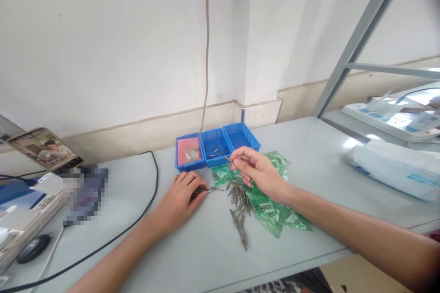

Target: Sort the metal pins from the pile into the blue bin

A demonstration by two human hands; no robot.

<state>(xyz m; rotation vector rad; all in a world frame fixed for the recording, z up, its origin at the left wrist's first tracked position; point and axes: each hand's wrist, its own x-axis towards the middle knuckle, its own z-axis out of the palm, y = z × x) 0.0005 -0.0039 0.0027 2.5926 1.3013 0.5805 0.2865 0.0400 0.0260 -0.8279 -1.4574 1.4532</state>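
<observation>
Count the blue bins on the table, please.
3, in a row: the left bin, with pink lining; the middle bin, with thin metal pieces; and the right bin.

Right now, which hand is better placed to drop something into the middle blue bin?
Probably the right hand: it pinches a slim metal part near the middle blue bin, while the left hand rests on the table, curled over other metal parts.

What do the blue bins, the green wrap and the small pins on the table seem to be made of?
Blue bins: probably molded plastic, evenly colored with a slight sheen. Green wrap: seemingly thin plastic film, since it's creased, glossy and see-through. Small pins: likely metal, gray with brassy sections, though too small to be sure.
</observation>
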